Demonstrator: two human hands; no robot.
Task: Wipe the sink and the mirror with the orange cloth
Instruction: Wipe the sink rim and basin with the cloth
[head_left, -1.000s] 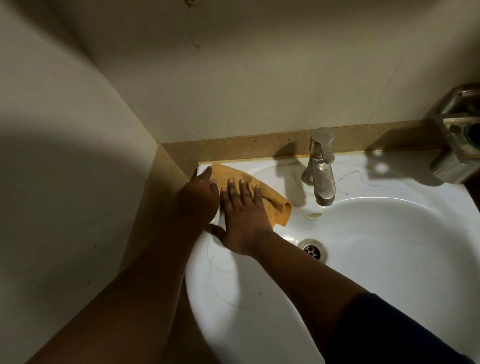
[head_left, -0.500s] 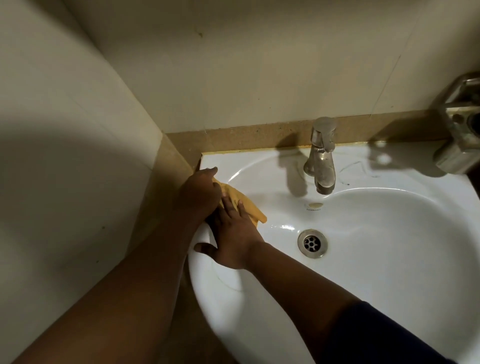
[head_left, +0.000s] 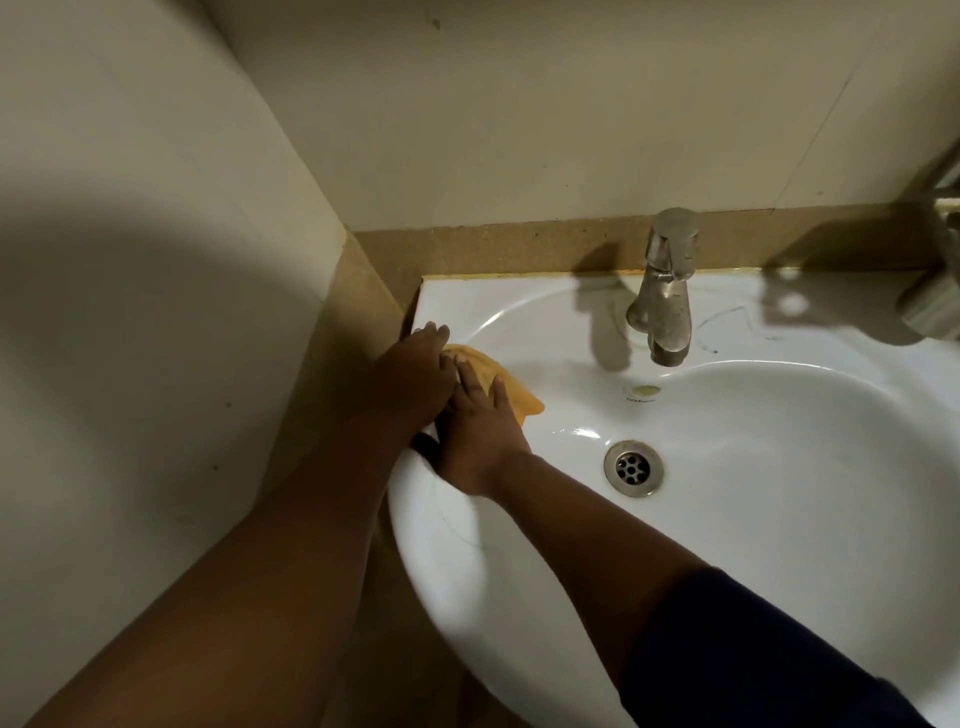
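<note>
The orange cloth (head_left: 511, 387) lies bunched on the left rim of the white sink (head_left: 753, 467), mostly covered by my hands. My right hand (head_left: 475, 434) presses flat on the cloth, fingers spread, thumb over the rim's outer edge. My left hand (head_left: 413, 371) rests beside it on the rim's left edge, touching the cloth's near end; its grip is hidden. No mirror is in view.
A steel tap (head_left: 665, 291) stands at the back middle of the sink. The drain (head_left: 632, 466) sits in the basin. A tan stone ledge (head_left: 519, 249) runs behind and left. A metal fixture (head_left: 935, 306) juts in at the right edge. Walls close in at left and behind.
Both hands have slid the cloth from the sink's back left corner forward along the left rim. The cloth is more bunched and more covered than before.
</note>
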